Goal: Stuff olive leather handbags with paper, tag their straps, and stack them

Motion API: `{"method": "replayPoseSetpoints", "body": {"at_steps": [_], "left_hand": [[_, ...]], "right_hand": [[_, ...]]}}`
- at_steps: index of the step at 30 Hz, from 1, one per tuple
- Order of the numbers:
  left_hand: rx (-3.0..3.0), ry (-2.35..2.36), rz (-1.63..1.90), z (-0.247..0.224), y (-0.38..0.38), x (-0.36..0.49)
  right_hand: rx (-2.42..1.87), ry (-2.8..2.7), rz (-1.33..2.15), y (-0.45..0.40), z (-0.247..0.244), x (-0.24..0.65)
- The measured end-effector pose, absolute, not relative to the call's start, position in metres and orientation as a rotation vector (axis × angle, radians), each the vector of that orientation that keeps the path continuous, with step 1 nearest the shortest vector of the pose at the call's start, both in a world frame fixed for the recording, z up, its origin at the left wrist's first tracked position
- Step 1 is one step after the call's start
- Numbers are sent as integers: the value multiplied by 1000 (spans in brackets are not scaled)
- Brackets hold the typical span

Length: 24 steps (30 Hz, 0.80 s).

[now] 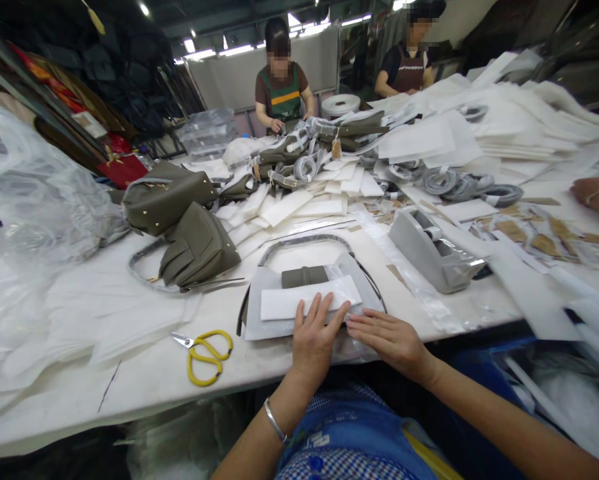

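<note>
1. Left hand: grip open, fingers spread on smooth white strip.
2. Right hand: grip open, fingers straight, together, at near-right edge of thin pale wrap.
3. Olive bag: flat on white counter, partly under wrap and strip; arched handle sheathed in film.
4. Yellow-looped scissors left; grey angular tape dispenser right.

White worktable — partly covered handbag, olive handbags, yellow-handled scissors, white sheets, grey dispenser
</note>
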State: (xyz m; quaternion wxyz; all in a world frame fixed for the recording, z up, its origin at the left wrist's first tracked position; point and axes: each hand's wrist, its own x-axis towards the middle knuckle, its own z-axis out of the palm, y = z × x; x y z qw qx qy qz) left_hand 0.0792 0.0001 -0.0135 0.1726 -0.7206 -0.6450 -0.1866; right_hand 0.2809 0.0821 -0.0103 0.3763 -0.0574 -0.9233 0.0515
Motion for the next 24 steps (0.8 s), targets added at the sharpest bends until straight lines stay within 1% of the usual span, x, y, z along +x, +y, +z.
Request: {"method": "replayPoseSetpoints", "body": {"at_steps": [4,6,9,12,15,20,24], "left_hand": [[-2047,-1770,-536,-17,0,77],[-2045,-1752,-546,-18,1,76],[-2029,-1741,-562,-18,1,76],[-2008,-1727,-588,-18,2,77],[-2001,-1717,-613,-18,3,78],[-2035,-1749,-629,-19,3,78],[-2067,-1738,-638,-20,2,76]], "right_hand": [[-163,-2373,269,89,11,282],[-254,-2348,321,104,27,273],[-439,-2445,257,139,42,245],[-550,-2726,154,173,38,215],[-593,-2919,71,188,25,199],[-648,-2929,-50,188,21,191],[-615,-2945,28,191,26,190]]}}
